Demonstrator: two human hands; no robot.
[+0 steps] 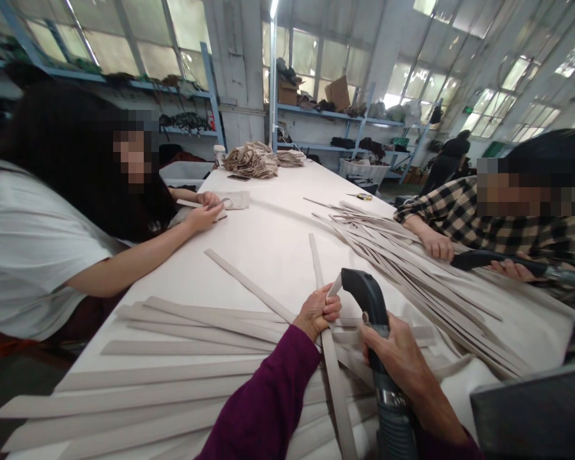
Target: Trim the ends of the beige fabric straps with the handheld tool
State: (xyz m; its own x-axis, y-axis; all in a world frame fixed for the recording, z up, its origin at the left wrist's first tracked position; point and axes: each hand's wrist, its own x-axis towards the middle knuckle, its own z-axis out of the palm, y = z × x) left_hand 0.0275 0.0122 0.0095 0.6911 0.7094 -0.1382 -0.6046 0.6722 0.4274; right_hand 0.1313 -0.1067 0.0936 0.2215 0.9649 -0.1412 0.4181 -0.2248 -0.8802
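Observation:
My left hand (pixel 317 310) is closed around a long beige fabric strip (pixel 334 370). One end of this strip runs up to the nozzle, and the rest hangs down over the table toward me. In my right hand (pixel 400 348) is a black vacuum hose handle (pixel 371 294), its curved nozzle pointing left with the mouth close to the strip. A ribbed hose (pixel 395 425) leads down from the handle. Several flat beige strips (pixel 172 390) lie fanned out on the table beneath and left of my hands.
Across the white table (pixel 268 236), a person in white at left handles a small piece. A person in a checked shirt (pixel 453 207) at right grips another black hose handle (pixel 498 259) beside many loose strips (pixel 407 268). Scissors (pixel 363 197) and a fabric pile (pixel 252 160) lie farther back.

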